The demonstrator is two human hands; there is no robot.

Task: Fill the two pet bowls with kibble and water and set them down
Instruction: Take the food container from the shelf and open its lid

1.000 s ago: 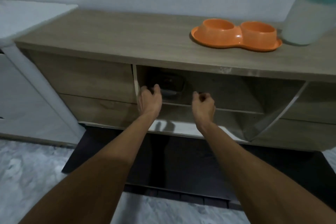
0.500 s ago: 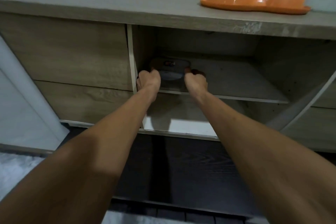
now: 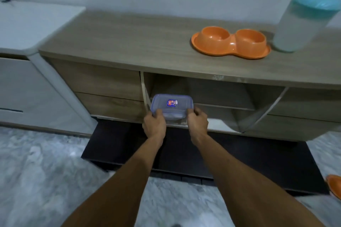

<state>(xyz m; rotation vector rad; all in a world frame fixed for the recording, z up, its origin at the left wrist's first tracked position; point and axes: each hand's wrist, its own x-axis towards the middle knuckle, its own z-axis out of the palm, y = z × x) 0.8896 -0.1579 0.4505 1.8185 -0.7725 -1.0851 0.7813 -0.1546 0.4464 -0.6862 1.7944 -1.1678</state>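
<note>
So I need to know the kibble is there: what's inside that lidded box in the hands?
Cannot tell. The plastic box, held by the left hand and right hand, has its bluish lid on with a sticker; blur and the lid hide any contents.

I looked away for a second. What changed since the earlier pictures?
Both hands, left and right, took hold of the clear lidded container and drew it out from the shelf toward the person. The orange double pet bowl and pitcher stayed on the cabinet top.
</note>
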